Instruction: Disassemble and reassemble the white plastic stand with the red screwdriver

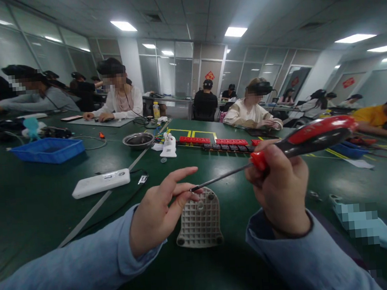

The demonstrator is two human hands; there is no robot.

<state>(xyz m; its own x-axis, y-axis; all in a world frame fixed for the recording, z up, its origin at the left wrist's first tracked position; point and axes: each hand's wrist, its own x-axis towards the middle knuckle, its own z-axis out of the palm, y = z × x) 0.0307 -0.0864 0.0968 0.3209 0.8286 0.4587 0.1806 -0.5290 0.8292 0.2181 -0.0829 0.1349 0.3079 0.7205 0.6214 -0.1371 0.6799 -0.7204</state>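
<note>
A screwdriver (316, 136) with a red and black handle is in my right hand (280, 187), its fingers closed round the front of the handle and the red collar. Its metal shaft slants down to the left. At the tip, the thumb and fingers of my left hand (161, 208) are pinched together; whatever small thing they hold there is hidden. Just below and behind those fingertips, a light grey plastic base (200, 225) with a ribbed grid lies on the green table. Dark round spots show at its corners, and my left fingers cover part of its top edge.
A white power strip (101, 183) lies to the left, near a blue tray (48, 151). Beyond are a metal bowl (137, 140), a white plastic part (169, 146) and red block strips (195, 140). A light blue phone-like object (370, 225) lies right. People sit across the table.
</note>
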